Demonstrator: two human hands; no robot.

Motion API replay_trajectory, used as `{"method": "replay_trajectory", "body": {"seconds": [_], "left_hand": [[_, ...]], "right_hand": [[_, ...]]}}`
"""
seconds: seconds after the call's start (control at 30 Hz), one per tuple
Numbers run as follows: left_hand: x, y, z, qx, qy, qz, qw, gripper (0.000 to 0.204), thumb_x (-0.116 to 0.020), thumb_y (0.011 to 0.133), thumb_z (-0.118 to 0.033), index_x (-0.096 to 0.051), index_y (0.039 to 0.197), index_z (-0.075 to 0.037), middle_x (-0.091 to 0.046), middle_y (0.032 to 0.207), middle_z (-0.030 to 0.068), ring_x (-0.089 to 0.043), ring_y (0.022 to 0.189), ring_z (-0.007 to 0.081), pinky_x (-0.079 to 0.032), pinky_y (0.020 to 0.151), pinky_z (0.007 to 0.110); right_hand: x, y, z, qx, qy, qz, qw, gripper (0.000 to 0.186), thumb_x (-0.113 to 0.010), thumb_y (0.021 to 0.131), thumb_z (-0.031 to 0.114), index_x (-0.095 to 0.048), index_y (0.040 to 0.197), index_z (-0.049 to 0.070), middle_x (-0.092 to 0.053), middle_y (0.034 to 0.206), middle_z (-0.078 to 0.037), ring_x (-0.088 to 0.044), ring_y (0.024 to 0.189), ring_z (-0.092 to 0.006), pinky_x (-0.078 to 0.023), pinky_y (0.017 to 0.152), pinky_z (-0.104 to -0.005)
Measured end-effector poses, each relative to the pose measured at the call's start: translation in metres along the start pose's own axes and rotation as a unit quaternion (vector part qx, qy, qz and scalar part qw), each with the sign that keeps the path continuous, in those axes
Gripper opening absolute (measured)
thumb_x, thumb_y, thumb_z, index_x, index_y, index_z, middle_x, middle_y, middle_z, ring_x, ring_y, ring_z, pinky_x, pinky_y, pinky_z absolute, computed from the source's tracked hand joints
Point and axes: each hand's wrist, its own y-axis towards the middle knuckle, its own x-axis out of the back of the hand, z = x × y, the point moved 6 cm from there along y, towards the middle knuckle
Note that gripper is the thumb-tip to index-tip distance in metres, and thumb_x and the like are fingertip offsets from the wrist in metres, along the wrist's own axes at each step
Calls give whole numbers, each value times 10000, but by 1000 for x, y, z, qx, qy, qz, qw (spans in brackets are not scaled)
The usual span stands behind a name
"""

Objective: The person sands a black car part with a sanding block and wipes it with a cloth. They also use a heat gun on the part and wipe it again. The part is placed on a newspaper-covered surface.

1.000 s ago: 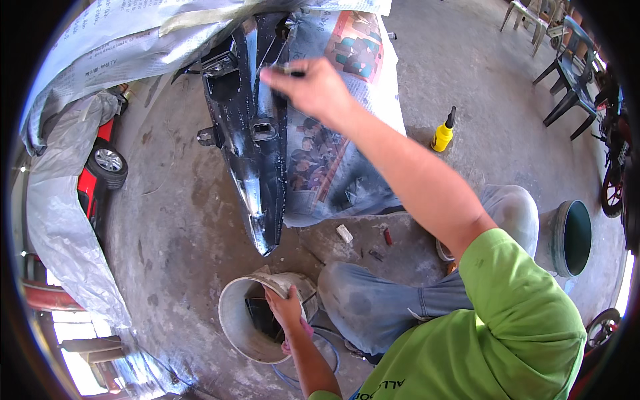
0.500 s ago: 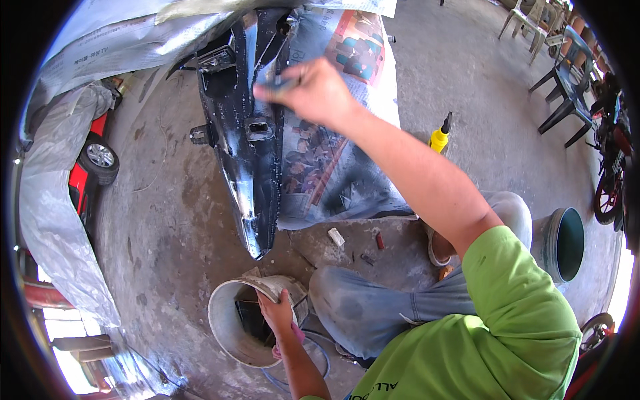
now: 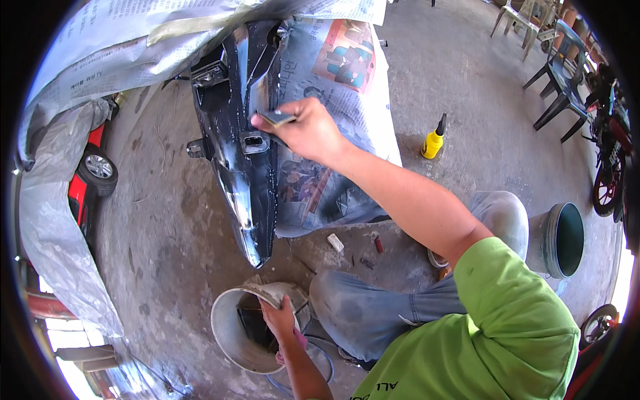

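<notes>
My right hand (image 3: 308, 131) pinches a thin, flat sanding pad (image 3: 277, 119), dark with a pale edge, between thumb and fingers. It is over the middle of a long, glossy black vehicle panel (image 3: 233, 170), beside a small square opening in it. Whether the pad touches the surface I cannot tell. White droplets dot the wet-looking panel. Lower down, my left hand (image 3: 277, 319) is wrapped over the near right rim of a tilted, whitish bucket (image 3: 225, 328). Something dark shows inside the bucket. A pink cloth (image 3: 300, 339) is partly hidden by my left wrist.
Newspaper (image 3: 333, 100) covers the surface right of the panel. A yellow bottle (image 3: 433, 143) stands on the concrete floor, and a dark bucket (image 3: 555, 243) is beside my knee. Small blocks (image 3: 335, 243) lie near the panel's tip. Chairs (image 3: 563, 83) and a motorcycle (image 3: 608, 147) are at right.
My right hand, with the sanding pad, has come down the panel toward me. My left hand stays on the bucket rim. The whole view has shifted slightly.
</notes>
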Motion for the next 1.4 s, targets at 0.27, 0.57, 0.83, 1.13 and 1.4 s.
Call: {"method": "replay_trajectory", "body": {"seconds": [0.27, 0.57, 0.83, 1.13, 1.4], "left_hand": [[-8, 3, 5, -15, -4, -12, 1000, 863, -810, 845, -267, -385, 1525, 51, -533, 1450, 313, -517, 1346, 461, -428, 1121, 469], [-3, 2, 0, 0, 3, 4, 1000, 852, -798, 860, -245, -367, 1529, 64, -520, 1458, 319, -507, 1348, 467, -417, 1129, 471], [0, 0, -1, -14, 0, 0, 1000, 838, -792, 860, -233, -377, 1528, 56, -519, 1463, 314, -509, 1351, 464, -425, 1123, 469], [-5, 6, 5, -21, 30, -4, 999, 845, -805, 848, -208, -377, 1528, 55, -529, 1454, 314, -522, 1337, 462, -434, 1118, 471], [-11, 4, 0, -15, 28, -4, 999, 838, -802, 843, -195, -385, 1530, 42, -553, 1429, 312, -541, 1318, 461, -447, 1104, 472]], "right_hand": [[9, 22, -1, -67, 78, -47, 994, 483, -846, 853, 483, -781, 828, 5, -603, 556, -32, -502, 492, -90, -444, 487, -322], [18, 46, 6, -55, 173, -31, 983, 530, -863, 839, 477, -768, 935, -35, -604, 612, -14, -475, 468, -69, -381, 415, -268], [10, 36, -16, -67, 110, -53, 990, 515, -880, 796, 499, -744, 714, 9, -661, 621, -73, -589, 568, -140, -505, 584, -348], [-19, -22, -49, 70, 69, 24, 995, 391, -856, 850, 430, -799, 811, 45, -632, 568, -95, -606, 528, -169, -518, 582, -373], [22, 63, -21, -85, 309, -36, 947, 516, -787, 903, 513, -678, 882, 9, -554, 582, -29, -462, 451, -116, -354, 432, -313]]}}
